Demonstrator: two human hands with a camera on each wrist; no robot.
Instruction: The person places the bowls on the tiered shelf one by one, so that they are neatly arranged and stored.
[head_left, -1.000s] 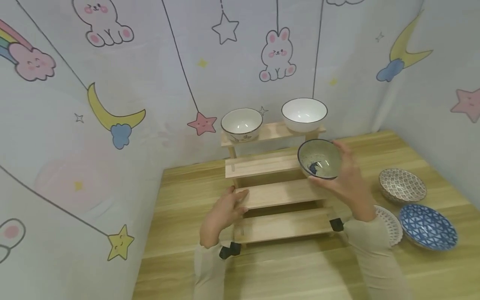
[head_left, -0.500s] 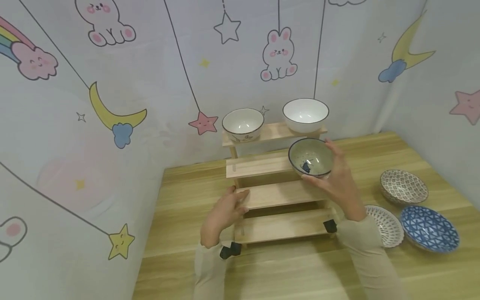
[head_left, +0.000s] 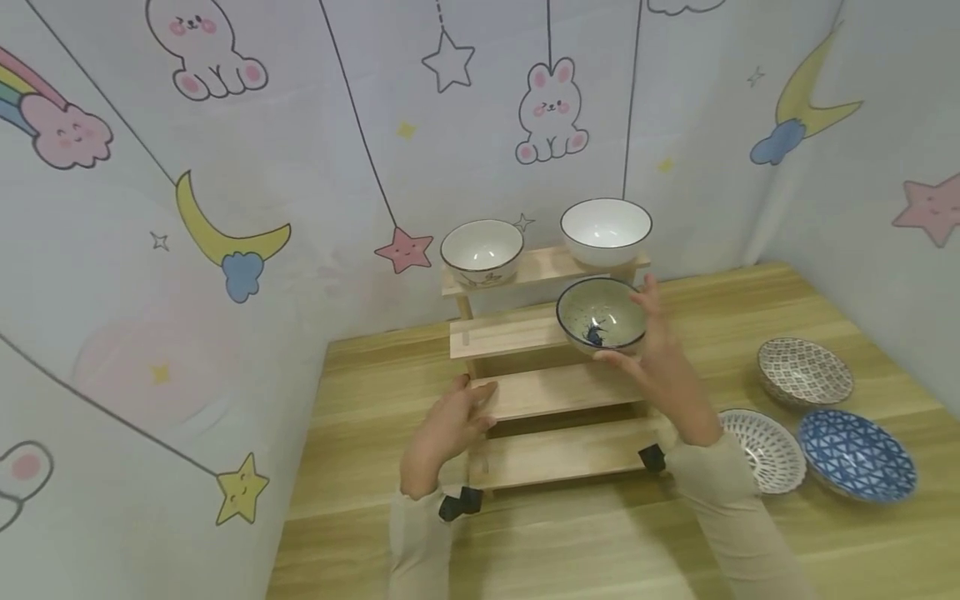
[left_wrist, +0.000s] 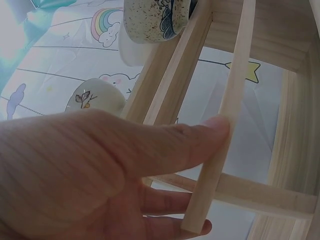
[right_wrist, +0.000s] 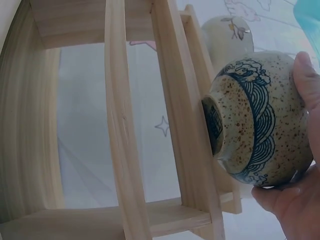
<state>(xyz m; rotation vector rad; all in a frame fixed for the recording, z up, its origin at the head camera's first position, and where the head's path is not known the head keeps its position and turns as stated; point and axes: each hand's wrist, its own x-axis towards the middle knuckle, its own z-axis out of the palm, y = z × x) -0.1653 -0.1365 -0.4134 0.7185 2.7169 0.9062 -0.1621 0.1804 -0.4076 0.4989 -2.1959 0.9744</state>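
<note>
My right hand (head_left: pixel 667 379) holds a speckled grey-green bowl (head_left: pixel 592 308) by its right side, thumb at the lower front and fingers behind the rim. A blue figure shows inside it, and the right wrist view shows dark blue waves outside. The bowl is over the second tier from the top of a wooden step rack (head_left: pixel 570 454); whether its foot touches the slat I cannot tell. My left hand (head_left: pixel 442 429) grips the left end of a lower slat (left_wrist: pixel 235 90), thumb on one face and fingers behind. Two white bowls, left (head_left: pixel 483 250) and right (head_left: pixel 606 232), sit on the top tier.
On the table (head_left: pixel 360 517) to the right lie a blue patterned bowl (head_left: pixel 855 454), a brown patterned bowl (head_left: pixel 804 371) and a white scalloped dish (head_left: pixel 768 450), partly behind my right sleeve. A wall (head_left: pixel 315 125) with cartoon drawings stands close behind the rack.
My right hand has carried the speckled bowl to the left along the second tier from the top. The left hand keeps its grip on the rack.
</note>
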